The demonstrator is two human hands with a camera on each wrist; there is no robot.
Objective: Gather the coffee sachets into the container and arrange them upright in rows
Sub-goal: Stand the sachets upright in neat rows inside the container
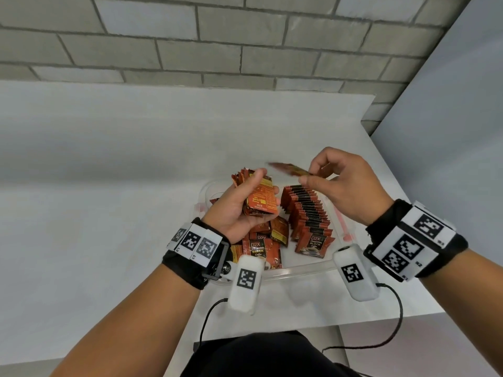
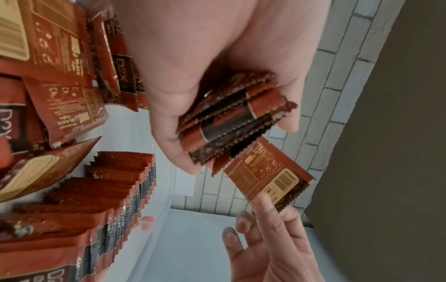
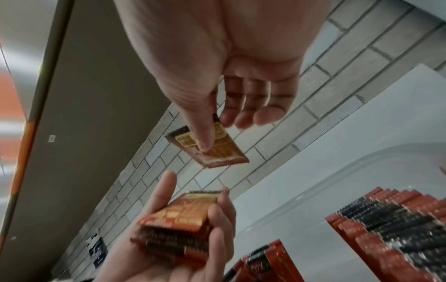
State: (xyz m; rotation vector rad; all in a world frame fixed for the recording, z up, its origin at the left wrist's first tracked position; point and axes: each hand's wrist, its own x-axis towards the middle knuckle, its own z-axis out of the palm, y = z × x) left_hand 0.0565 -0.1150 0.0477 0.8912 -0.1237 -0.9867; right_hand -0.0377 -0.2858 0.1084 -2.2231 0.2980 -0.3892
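My left hand [image 1: 245, 202] grips a stack of red-brown coffee sachets [image 1: 261, 197] above the clear plastic container [image 1: 304, 268]. The same stack [image 2: 231, 122] fills my left palm in the left wrist view. My right hand [image 1: 340, 186] pinches a single sachet [image 1: 288, 168] between thumb and fingers, just right of the stack and apart from it. That sachet [image 3: 212, 148] shows its printed back. Inside the container a row of sachets [image 1: 307, 213] stands upright on the right side. Loose sachets [image 1: 265, 246] lie flat under my left hand.
The container sits on a white table [image 1: 109, 186] near its right edge. A grey brick wall [image 1: 217, 42] runs behind. Cables [image 1: 392, 336] hang from the wrist cameras over the table's front edge.
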